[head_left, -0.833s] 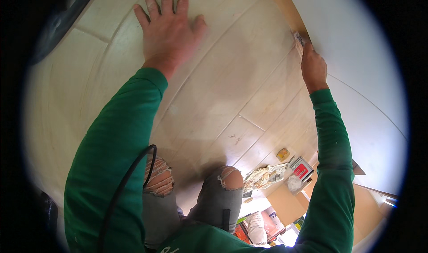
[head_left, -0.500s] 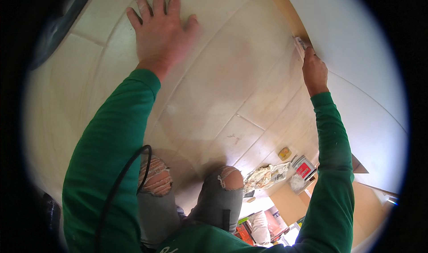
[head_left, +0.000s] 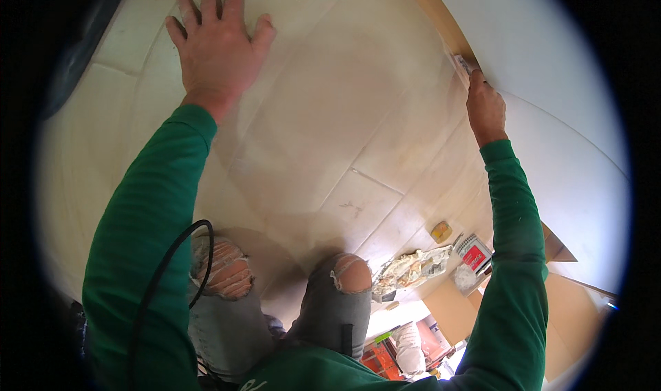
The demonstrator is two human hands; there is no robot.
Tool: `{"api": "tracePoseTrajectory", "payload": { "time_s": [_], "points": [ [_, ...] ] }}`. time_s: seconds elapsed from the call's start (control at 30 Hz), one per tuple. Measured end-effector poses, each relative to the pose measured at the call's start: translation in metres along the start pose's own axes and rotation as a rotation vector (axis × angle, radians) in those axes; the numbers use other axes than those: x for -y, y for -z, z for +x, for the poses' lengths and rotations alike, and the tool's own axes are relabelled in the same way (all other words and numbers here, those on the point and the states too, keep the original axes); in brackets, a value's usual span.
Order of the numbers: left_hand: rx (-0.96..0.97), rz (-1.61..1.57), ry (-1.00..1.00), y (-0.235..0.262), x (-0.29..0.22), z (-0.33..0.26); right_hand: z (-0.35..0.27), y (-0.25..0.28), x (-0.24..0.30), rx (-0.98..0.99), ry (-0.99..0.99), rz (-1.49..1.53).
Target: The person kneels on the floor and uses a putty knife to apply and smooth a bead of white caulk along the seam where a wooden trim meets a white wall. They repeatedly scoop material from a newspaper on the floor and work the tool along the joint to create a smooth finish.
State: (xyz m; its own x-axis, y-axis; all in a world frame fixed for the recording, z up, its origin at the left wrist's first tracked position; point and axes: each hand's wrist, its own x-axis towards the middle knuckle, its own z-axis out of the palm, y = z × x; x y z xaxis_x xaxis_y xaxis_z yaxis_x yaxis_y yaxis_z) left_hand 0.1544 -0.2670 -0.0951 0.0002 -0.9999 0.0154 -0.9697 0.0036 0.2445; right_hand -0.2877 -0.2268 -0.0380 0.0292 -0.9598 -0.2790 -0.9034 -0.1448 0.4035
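Observation:
My left hand point(head_left: 220, 54) lies flat on the pale plank-patterned floor point(head_left: 323, 109), fingers spread and holding nothing. At the right, my right hand point(head_left: 486, 109) is closed round a small flat whitish tool point(head_left: 462, 64). Its exact kind is too small to make out, and my fingers cover part of it. The tool's tip is at the tan strip point(head_left: 446, 26) that runs along the foot of the white wall point(head_left: 551, 67).
Near my right forearm lie a crumpled stained cloth point(head_left: 413, 268), a yellowish sponge-like lump point(head_left: 441, 232) and a red-and-white package point(head_left: 475, 257). Cardboard point(head_left: 447, 312) and orange items point(head_left: 379, 360) are behind. A black cable point(head_left: 155, 281) loops beside my left arm. A dark edge point(head_left: 86, 54) shows at far left.
My left hand appears farther left, fingers still spread. My right hand stays at the tan strip with the tool in nearly the same place. The view has shifted slightly.

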Motion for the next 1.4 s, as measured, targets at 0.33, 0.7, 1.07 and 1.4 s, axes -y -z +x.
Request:
{"api": "tracePoseTrajectory", "payload": {
  "time_s": [0.33, 0.7, 1.07, 1.4],
  "points": [
    [-0.201, 0.098, -0.109, -0.032, 0.027, 0.005, -0.025, -0.014, -0.03, 0.035, -0.019, 0.009],
    [-0.238, 0.14, -0.147, -0.039, 0.037, 0.01, -0.05, -0.041, -0.065, 0.023, -0.037, 0.017],
    [-0.283, 0.158, -0.17, -0.039, 0.04, 0.013, -0.071, -0.051, -0.091, 0.08, -0.066, 0.034],
    [-0.287, 0.157, -0.186, -0.038, 0.045, 0.015, -0.103, -0.072, -0.127, 0.153, -0.105, -0.012]
  ]
}}
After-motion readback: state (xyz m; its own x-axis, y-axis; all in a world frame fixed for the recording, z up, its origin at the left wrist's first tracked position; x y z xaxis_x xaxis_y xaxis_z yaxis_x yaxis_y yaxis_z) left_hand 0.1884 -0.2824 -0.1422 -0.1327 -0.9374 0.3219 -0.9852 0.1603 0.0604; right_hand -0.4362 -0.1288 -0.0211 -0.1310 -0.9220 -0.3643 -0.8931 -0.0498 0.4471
